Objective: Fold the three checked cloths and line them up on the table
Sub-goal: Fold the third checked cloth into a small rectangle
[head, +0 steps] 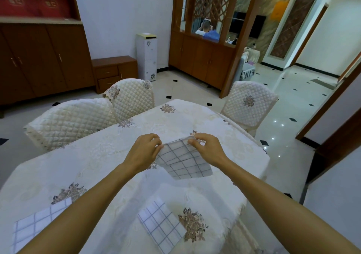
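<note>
Partly hidden: left hand (143, 152), right hand (207, 148) pinch far cloth (185, 162); left cloth (35, 226) arm-covered.

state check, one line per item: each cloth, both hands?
Far cloth: folded, far edge pinched up by both hands, near part on the table.
Middle cloth: lying flat near the table's front edge, untouched.
Left cloth: lying flat, partly hidden by the left forearm.
Left hand: grip shut on the far cloth's left corner.
Right hand: grip shut on its right corner.
</note>
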